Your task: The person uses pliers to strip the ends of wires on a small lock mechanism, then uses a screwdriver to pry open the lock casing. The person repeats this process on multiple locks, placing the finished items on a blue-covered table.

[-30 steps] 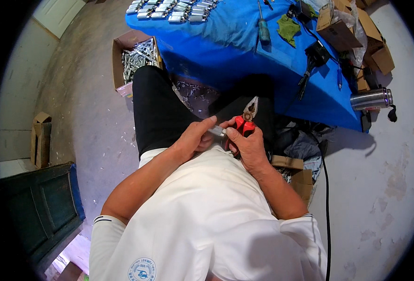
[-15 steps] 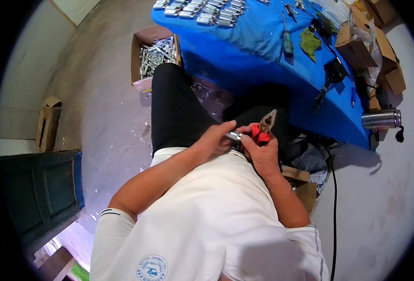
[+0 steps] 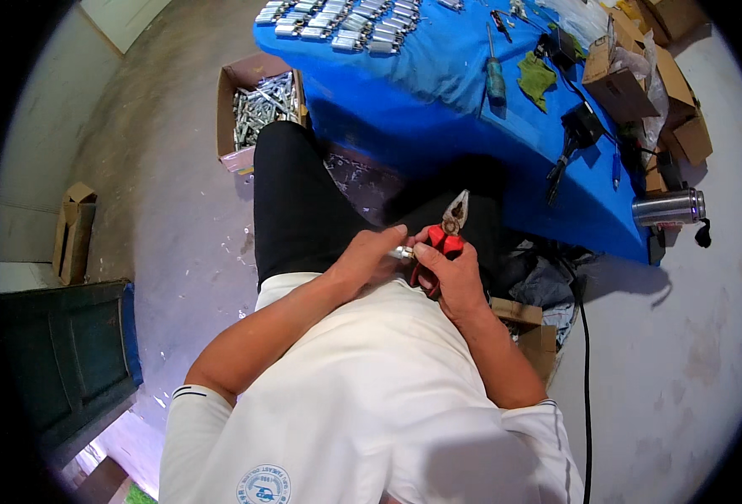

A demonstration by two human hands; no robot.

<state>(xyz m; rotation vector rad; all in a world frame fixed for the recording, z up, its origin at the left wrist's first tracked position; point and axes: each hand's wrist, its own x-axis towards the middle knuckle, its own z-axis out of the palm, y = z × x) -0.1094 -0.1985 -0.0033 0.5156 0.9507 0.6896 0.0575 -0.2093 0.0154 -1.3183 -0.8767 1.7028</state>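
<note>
Over my lap, my left hand (image 3: pixel 371 256) is closed on a small silver metal piece (image 3: pixel 403 253). My right hand (image 3: pixel 450 269) grips red-handled pliers (image 3: pixel 450 235), their metal jaws pointing up and away from me. Its thumb and fingertips also touch the end of the silver piece, so the two hands meet there. Some of my fingers are hidden behind the piece and the handles.
A blue-covered table (image 3: pixel 362 101) ahead holds rows of silver pieces (image 3: pixel 346 29), a screwdriver (image 3: pixel 495 80), black adapters (image 3: pixel 581 126) and a steel flask (image 3: pixel 669 207). An open carton of metal parts (image 3: pixel 262 109) stands beside my left knee. Cardboard boxes (image 3: pixel 623 76) crowd the right.
Both hands remain together on the piece and pliers. The view swung a little and back; my left fingers have shifted slightly, covering more of the silver piece.
</note>
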